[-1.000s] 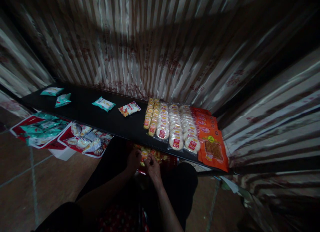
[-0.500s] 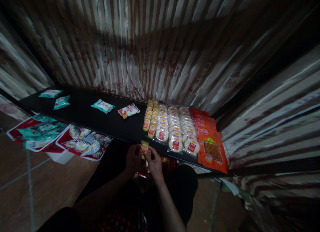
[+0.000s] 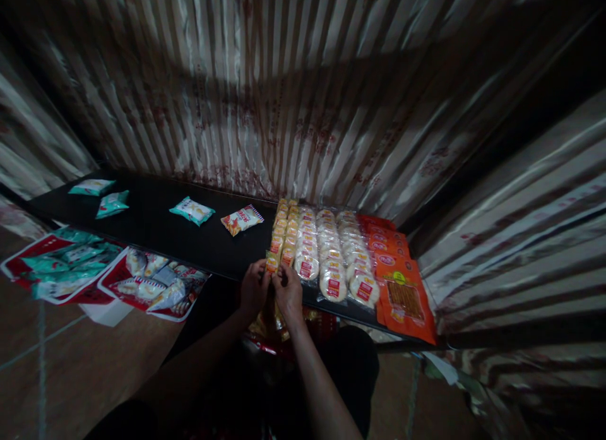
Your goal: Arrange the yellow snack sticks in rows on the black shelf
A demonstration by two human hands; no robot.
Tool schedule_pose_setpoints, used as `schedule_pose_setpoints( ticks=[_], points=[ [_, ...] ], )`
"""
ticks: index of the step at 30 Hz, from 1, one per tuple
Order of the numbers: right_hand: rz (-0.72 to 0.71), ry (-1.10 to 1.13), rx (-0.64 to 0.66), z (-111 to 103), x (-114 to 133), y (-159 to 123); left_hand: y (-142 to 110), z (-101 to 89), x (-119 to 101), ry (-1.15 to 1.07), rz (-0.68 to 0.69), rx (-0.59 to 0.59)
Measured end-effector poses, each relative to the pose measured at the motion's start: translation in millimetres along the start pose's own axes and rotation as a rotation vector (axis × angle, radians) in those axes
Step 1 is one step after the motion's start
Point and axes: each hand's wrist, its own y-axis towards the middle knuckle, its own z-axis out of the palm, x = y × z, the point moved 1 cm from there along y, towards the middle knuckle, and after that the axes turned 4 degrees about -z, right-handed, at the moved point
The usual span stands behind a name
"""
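Between the fingertips of my left hand point(image 3: 254, 287) and my right hand point(image 3: 288, 293) is a small yellow snack packet point(image 3: 271, 262). Both hands pinch it, one from each side, at the front edge of the black shelf point(image 3: 203, 247). The packet is at the near end of a row of yellow wrapped snacks point(image 3: 279, 225); whether it rests on the shelf I cannot tell. Just right of it run rows of round white wrapped crackers point(image 3: 333, 282). Below my hands, partly covered by my arms, is a container of golden packets point(image 3: 260, 329).
Orange packets point(image 3: 405, 295) overlap at the shelf's right end. Left along the shelf lie a red-and-white packet point(image 3: 242, 220) and several teal packets point(image 3: 192, 210). Lower left are a red basket of teal packets point(image 3: 16, 266) and another red basket point(image 3: 105, 287). Striped curtain point(image 3: 227, 112) hangs behind.
My hands have moved forward with the yellow packet, from before the shelf edge to the near end of the yellow row. The golden packets below show more now. The view has shifted slightly.
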Motion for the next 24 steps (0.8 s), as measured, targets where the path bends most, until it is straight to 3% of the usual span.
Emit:
schedule_pose_setpoints(
  ticks=[9, 17, 24],
  points=[
    [-0.129, -0.174, 0.002, 11, -10, 4, 19, 7.5, 1, 0.084, -0.062, 0.02],
    [-0.261, -0.366, -0.033, 8, -18, 1, 23, 13.9, 10, 0.167, 0.053, 0.027],
    [-0.282, -0.431, -0.088, 5, -24, 0, 28, 17.4, 17, 0.169, 0.111, -0.011]
  ],
)
